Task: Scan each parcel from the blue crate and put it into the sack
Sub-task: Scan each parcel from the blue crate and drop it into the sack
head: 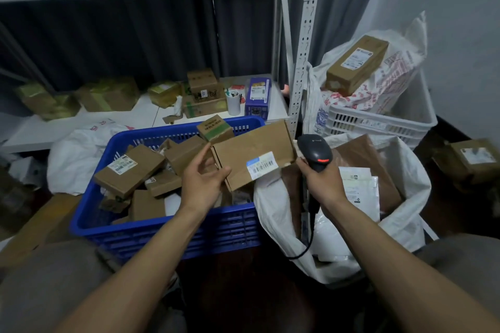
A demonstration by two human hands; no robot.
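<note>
My left hand (203, 178) grips a flat brown cardboard parcel (251, 150) by its left edge, above the right end of the blue crate (162, 235). The parcel's white barcode label (262, 165) faces up. My right hand (320, 180) holds a black barcode scanner (315, 153), whose red-lit head sits just right of the parcel and points toward it. Several more brown parcels (130, 170) lie in the crate. The white sack (400, 213) stands open to the right, with a brown parcel and white mailers inside.
A white shelf rack (300, 62) stands behind the crate, its low shelf carrying boxes, a cup and a purple carton (258, 96). A white crate (378, 121) at back right holds bags and a long box. Another box (473, 161) lies at far right.
</note>
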